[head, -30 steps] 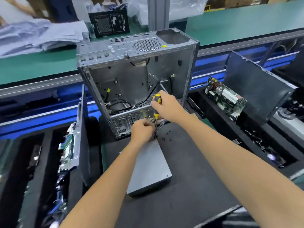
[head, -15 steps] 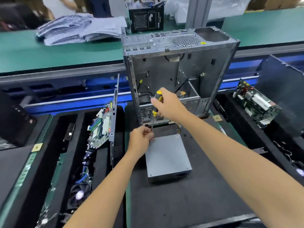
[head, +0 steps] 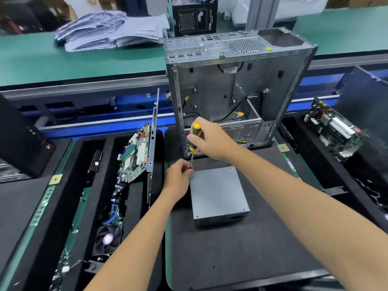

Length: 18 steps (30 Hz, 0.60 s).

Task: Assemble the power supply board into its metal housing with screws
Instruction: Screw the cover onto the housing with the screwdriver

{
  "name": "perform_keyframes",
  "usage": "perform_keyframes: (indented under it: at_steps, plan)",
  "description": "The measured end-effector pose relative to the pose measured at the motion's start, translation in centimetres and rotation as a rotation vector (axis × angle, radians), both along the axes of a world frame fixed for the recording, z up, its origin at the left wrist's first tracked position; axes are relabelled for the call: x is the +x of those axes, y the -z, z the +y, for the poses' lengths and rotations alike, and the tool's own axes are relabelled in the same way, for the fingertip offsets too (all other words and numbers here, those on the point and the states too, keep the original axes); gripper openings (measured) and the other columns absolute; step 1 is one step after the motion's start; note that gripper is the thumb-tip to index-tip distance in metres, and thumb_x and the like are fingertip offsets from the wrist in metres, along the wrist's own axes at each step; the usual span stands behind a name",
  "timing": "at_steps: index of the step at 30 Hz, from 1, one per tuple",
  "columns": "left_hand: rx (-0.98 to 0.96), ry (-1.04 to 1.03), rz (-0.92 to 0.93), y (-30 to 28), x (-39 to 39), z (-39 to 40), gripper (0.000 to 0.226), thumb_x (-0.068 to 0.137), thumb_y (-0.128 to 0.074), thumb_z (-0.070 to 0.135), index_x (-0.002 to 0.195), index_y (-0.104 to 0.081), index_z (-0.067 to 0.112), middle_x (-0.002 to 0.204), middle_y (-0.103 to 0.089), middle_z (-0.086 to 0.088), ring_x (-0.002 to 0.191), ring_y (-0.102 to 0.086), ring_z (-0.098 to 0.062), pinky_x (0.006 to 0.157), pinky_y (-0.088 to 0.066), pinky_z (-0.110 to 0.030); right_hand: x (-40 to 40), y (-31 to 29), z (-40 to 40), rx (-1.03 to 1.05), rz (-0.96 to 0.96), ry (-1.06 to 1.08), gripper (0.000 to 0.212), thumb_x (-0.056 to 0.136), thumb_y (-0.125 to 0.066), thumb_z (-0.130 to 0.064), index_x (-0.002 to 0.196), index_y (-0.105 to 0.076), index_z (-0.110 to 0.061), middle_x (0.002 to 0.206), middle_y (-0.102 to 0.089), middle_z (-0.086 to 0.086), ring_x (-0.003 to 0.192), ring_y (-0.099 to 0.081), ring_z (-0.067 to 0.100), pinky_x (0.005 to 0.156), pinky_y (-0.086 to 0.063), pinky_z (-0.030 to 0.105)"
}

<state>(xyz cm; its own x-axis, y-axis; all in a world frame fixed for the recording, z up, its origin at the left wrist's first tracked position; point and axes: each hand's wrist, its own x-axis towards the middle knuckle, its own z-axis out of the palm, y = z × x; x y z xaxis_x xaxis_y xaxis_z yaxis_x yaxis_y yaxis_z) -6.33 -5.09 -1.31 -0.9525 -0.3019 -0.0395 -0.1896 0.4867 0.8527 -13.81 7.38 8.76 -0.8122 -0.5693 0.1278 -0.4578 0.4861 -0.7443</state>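
Screwdriver [head: 194,141], gripped upright in the right hand [head: 212,139], points down at the left hand [head: 178,177] pinching its tip beside the grey metal box's [head: 218,192] near-left corner on the mat.

Motherboard [head: 134,152], cooling fan [head: 108,239], papers [head: 109,32]

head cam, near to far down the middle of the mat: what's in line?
Grey power supply housing → left hand steadying the screwdriver → right hand gripping its handle → open PC chassis → black box.
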Motion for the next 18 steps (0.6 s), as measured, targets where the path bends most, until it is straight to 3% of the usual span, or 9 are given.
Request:
perform_keyframes:
  at_steps: [9,12,18]
  plan:
    - [0.003,0.002,-0.026,0.27,-0.09,-0.77,0.011,0.091,-0.059,0.005,0.085,-0.058,0.014,0.079,-0.058,0.003,0.069,-0.049,-0.004,0.057,-0.038,-0.008,0.20,0.26,-0.33,0.066,0.054,-0.047,0.014,0.095,-0.055,-0.026,0.096,-0.050,-0.013,0.084,-0.062,0.005,0.077,-0.065,0.020,0.067,-0.056,0.035]
    - [-0.017,0.032,-0.038,0.26,-0.22,-0.83,0.008,0.090,-0.062,0.008,0.085,-0.059,0.013,0.078,-0.057,0.004,0.068,-0.048,-0.004,0.059,-0.038,-0.013,0.07,0.53,-0.43,0.073,0.065,-0.033,0.013,0.095,-0.055,-0.027,0.096,-0.049,-0.015,0.082,-0.060,0.002,0.076,-0.064,0.019,0.065,-0.054,0.031]
    - [-0.018,0.041,-0.015,0.33,-0.50,-0.57,0.003,0.089,-0.063,0.007,0.088,-0.061,0.007,0.077,-0.056,0.002,0.067,-0.048,-0.007,0.057,-0.037,-0.009,-0.17,0.69,-0.29,0.071,0.081,-0.015,0.013,0.095,-0.055,-0.027,0.096,-0.050,-0.014,0.081,-0.061,0.002,0.075,-0.063,0.020,0.063,-0.052,0.029]
